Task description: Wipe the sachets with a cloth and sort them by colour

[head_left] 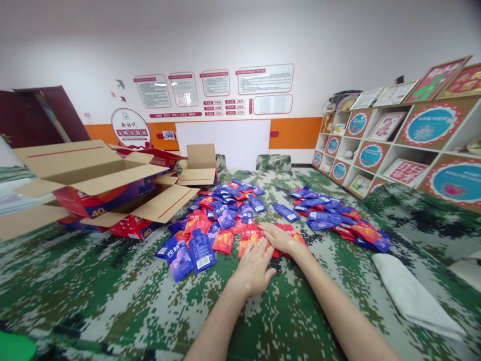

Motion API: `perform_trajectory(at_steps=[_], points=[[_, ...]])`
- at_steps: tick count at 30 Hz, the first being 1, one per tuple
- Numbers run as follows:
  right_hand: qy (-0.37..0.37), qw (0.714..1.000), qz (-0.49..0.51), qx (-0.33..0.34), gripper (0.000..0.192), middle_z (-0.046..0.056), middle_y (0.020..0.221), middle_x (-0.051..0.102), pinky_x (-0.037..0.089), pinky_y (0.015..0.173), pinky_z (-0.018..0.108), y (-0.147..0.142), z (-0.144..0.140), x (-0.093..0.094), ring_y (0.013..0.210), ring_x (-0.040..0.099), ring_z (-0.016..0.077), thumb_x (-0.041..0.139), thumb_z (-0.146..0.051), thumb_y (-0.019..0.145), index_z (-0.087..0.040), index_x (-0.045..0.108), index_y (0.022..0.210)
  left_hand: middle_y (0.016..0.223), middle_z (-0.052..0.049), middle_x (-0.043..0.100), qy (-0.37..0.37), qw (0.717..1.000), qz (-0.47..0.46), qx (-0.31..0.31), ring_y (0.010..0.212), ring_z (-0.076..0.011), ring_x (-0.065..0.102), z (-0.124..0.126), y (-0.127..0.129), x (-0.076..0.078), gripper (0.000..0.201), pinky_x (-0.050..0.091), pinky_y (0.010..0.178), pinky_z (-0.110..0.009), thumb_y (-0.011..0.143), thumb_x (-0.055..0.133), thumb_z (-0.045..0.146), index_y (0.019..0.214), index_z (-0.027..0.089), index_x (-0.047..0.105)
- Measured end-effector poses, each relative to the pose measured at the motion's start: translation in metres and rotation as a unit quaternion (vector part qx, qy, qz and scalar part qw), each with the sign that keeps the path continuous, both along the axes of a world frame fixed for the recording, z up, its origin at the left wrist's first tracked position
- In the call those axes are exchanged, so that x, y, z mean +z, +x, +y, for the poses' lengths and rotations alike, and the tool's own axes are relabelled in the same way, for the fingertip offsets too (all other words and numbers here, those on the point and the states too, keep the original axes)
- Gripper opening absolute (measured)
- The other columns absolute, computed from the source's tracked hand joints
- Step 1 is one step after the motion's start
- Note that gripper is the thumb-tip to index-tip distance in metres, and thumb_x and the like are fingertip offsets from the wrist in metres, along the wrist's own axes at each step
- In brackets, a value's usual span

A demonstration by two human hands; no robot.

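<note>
Both my hands lie flat on a small group of red pouches (251, 234) in the middle of a camouflage-covered table (112, 296). My left hand (254, 265) rests palm down with fingers spread over the near edge of the pouches. Just beyond it, my right hand (280, 237) presses on the red pouches with its fingers pointing left. A big pile of blue and red pouches (221, 213) spreads out to the left and behind. Another pile (334, 218) lies to the right.
Open cardboard boxes (93, 185) lie on their sides at the left. A small open box (199, 168) stands behind the pile. A folded white cloth (413, 296) lies at the right. Shelves with framed pictures (394, 145) line the right wall.
</note>
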State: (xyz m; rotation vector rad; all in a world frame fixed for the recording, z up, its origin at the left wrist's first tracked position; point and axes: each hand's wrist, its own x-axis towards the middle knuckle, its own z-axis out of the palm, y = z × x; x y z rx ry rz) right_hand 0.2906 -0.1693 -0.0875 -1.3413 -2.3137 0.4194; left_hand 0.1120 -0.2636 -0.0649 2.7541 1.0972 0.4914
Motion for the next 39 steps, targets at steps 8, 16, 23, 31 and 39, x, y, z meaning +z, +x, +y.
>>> perform_trajectory(at_steps=[8, 16, 23, 31, 39], points=[[0.134, 0.989, 0.061, 0.006, 0.047, 0.009, 0.139, 0.041, 0.026, 0.109, 0.044, -0.023, -0.024, 0.042, 0.129, 0.034, 0.0199, 0.036, -0.022, 0.087, -0.017, 0.042, 0.133, 0.145, -0.010, 0.022, 0.066, 0.992, -0.019, 0.101, 0.136, -0.0237, 0.013, 0.008, -0.044, 0.026, 0.057, 0.015, 0.110, -0.042, 0.083, 0.047, 0.028, 0.135, 0.020, 0.028], [0.080, 0.993, 0.087, 0.023, 0.053, 0.010, 0.135, 0.046, 0.031, 0.107, 0.041, -0.074, -0.054, 0.049, 0.126, 0.040, 0.0210, 0.042, -0.012, 0.078, -0.016, 0.045, 0.131, 0.118, -0.010, 0.046, 0.009, 0.981, 0.078, 0.179, 0.106, -0.0244, 0.050, 0.029, -0.099, 0.023, 0.041, 0.037, 0.092, -0.035, 0.080, 0.052, 0.034, 0.118, 0.021, 0.044], [0.069, 0.996, 0.054, 0.025, 0.043, 0.012, 0.117, 0.060, 0.041, 0.093, 0.035, -0.097, -0.070, 0.038, 0.107, 0.055, 0.0217, 0.042, -0.011, 0.077, -0.014, 0.054, 0.117, 0.110, -0.009, 0.047, 0.046, 0.976, 0.095, 0.191, 0.094, -0.0230, 0.054, 0.018, -0.091, 0.026, 0.041, 0.040, 0.083, -0.033, 0.075, 0.049, 0.020, 0.116, 0.023, 0.045], [0.011, 0.998, 0.050, 0.026, 0.035, 0.007, 0.092, 0.068, 0.042, 0.074, 0.027, -0.123, -0.086, 0.047, 0.085, 0.060, 0.0195, 0.042, -0.006, 0.072, -0.016, 0.058, 0.102, 0.106, -0.011, 0.050, 0.013, 0.972, 0.136, 0.189, 0.096, -0.0274, 0.054, 0.016, -0.098, 0.029, 0.039, 0.040, 0.081, -0.038, 0.076, 0.049, 0.027, 0.115, 0.022, 0.046], [-0.032, 0.986, 0.163, -0.007, 0.037, 0.005, 0.095, 0.068, 0.044, 0.074, 0.026, -0.125, -0.073, 0.040, 0.087, 0.061, 0.0187, 0.047, -0.007, 0.069, -0.018, 0.058, 0.103, 0.109, -0.014, 0.051, 0.029, 0.973, 0.123, 0.192, 0.097, -0.0257, 0.056, 0.017, -0.098, 0.031, 0.050, 0.041, 0.083, -0.035, 0.073, 0.050, 0.014, 0.122, 0.014, 0.042]])
